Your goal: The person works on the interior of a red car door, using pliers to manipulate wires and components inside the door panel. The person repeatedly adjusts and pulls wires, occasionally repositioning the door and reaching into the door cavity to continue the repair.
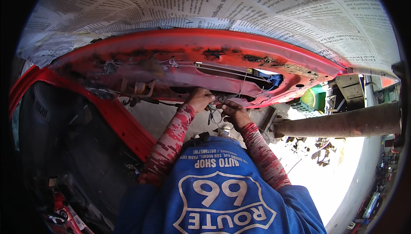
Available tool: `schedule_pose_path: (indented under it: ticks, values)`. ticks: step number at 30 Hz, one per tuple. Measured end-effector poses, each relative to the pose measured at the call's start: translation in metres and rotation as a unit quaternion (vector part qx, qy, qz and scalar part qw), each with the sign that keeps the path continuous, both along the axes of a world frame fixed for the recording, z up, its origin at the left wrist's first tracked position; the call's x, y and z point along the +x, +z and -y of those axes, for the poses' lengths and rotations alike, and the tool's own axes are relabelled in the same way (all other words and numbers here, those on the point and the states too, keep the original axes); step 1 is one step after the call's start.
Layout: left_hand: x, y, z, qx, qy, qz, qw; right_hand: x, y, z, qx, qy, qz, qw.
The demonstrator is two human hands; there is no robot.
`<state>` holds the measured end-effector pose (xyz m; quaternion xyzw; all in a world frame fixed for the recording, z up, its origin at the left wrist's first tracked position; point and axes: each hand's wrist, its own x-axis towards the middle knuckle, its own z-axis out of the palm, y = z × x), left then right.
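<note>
At the middle, both my hands meet at the lower edge of a red car door, its inner panel facing me. My left hand is closed, pinching a thin grey wire whose loose loop hangs below the fingers. Close beside it, my right hand is also closed on the wire, its fingertips nearly touching the left ones. The exact part between the fingertips is too small to make out. A thin metal rod runs across the panel's opening above the hands. Blue material shows inside the right opening.
Newspaper covers the surface beyond the door. A red body frame slants down at left beside a dark interior. On the right, a thick pipe sticks out below a green crate. Scattered dark debris lies on the sunlit ground.
</note>
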<state>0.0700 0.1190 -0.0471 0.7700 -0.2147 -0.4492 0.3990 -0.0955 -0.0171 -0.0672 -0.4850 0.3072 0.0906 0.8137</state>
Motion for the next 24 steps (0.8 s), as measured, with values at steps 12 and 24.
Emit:
schedule_pose_path:
  ticks: [12,24]
  values:
    - [0.009,0.0,-0.01,-0.026,-0.021,-0.121,0.992,0.03,-0.015,-0.009,0.023,-0.04,-0.023,0.999]
    - [0.003,-0.011,-0.012,-0.05,-0.087,0.135,0.986,0.034,-0.008,0.007,0.04,0.022,-0.033,0.998]
